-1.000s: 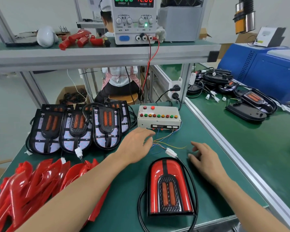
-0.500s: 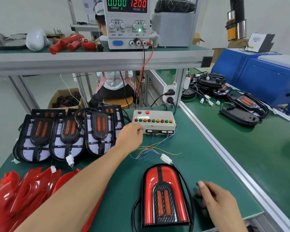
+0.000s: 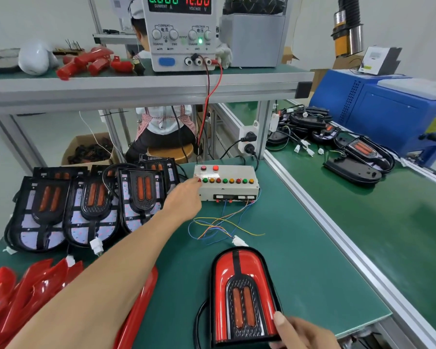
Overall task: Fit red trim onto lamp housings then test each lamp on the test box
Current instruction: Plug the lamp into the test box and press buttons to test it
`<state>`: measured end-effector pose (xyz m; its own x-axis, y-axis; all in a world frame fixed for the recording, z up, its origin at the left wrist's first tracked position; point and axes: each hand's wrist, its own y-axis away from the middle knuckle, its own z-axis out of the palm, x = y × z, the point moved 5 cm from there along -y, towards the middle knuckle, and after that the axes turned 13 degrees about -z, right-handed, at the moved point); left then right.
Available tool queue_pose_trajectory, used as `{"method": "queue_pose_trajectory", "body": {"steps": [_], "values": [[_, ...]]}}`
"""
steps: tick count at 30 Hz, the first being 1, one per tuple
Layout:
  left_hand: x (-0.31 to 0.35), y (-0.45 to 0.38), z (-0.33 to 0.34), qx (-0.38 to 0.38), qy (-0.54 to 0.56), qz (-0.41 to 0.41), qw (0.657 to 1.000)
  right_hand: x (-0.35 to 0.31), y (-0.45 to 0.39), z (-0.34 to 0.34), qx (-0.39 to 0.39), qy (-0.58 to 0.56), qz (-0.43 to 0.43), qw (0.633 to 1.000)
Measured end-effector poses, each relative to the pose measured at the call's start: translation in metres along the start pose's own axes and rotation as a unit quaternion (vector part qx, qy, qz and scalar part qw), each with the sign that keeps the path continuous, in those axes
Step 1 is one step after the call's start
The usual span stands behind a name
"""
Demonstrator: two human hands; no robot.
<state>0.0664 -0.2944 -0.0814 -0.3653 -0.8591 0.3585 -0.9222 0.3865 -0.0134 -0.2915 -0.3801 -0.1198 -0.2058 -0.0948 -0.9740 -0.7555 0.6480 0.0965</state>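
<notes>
A lamp [image 3: 242,295] with red trim fitted lies on the green mat near the front edge, its white connector [image 3: 238,241] joined to the coloured wires from the test box [image 3: 227,191]. My left hand [image 3: 184,197] reaches out to the box, and a fingertip touches the leftmost button in its row. My right hand [image 3: 300,333] holds the lamp's lower right corner with the thumb on top. Several bare black lamp housings [image 3: 91,205] lean in a row at the left. A pile of loose red trim pieces [image 3: 23,293] lies at the front left.
A power supply [image 3: 181,34] reading 12.00 V stands on the upper shelf, with red and black leads running down to the test box. More lamps [image 3: 358,157] and a blue machine [image 3: 393,109] sit on the right bench. A person [image 3: 164,124] sits behind the bench.
My left hand moved forward from the wires up to the test box's left buttons. My right hand drew back from beside the connector to the lamp's lower right corner.
</notes>
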Motion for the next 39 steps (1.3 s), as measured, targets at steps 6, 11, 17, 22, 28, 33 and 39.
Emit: {"method": "queue_pose_trajectory", "body": {"steps": [6,11,17,22,28,33,39], "values": [[-0.002,-0.002,-0.001,0.008,-0.019,0.02,1.0,-0.001,0.004,0.001,0.01,-0.002,-0.036,0.999],[0.001,-0.004,-0.003,-0.001,-0.052,0.032,0.998,0.0,-0.004,-0.003,-0.135,-0.052,0.029,0.989],[0.001,-0.005,-0.001,-0.024,-0.087,0.04,0.995,0.011,-0.011,-0.004,-0.129,-0.088,0.036,0.987],[0.003,-0.002,0.0,-0.036,-0.092,0.039,0.994,0.014,-0.006,-0.003,-0.126,-0.097,0.017,0.987],[0.005,-0.002,0.001,-0.051,-0.085,0.023,0.995,0.018,-0.005,-0.004,-0.115,-0.09,0.012,0.989],[0.003,-0.006,-0.003,-0.073,-0.08,0.017,0.994,0.02,-0.005,-0.004,-0.121,-0.092,0.002,0.988],[0.002,-0.008,-0.004,-0.082,-0.082,0.012,0.993,0.021,-0.006,-0.003,-0.125,-0.091,-0.001,0.988]]}}
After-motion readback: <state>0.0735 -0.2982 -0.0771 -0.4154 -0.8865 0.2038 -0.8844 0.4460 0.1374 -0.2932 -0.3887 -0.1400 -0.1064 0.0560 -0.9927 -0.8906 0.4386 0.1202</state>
